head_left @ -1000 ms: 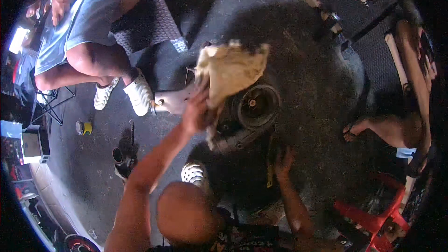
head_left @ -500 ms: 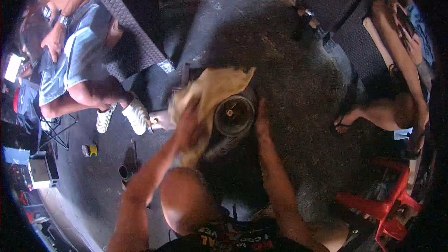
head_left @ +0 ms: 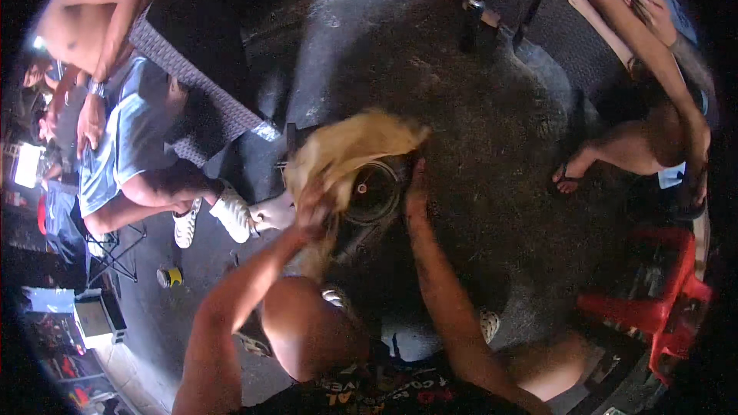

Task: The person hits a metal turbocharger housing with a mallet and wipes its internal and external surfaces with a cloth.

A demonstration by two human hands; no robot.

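Near centre: tan cloth [head_left: 350, 142], probably light, limp, best bunched mid-fold; left hand [head_left: 313, 211] against it, grip unclear. Right hand [head_left: 417, 190], fingers extended, beside round metal part [head_left: 375, 200].

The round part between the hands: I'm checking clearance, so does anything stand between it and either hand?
On the left, yes: the tan cloth comes between the left hand and the round part. Nothing visible stands between the right hand and the part.

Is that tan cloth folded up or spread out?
Loosely spread: the tan cloth fans out wide and wrinkled beyond the left hand, its far edge blurred.
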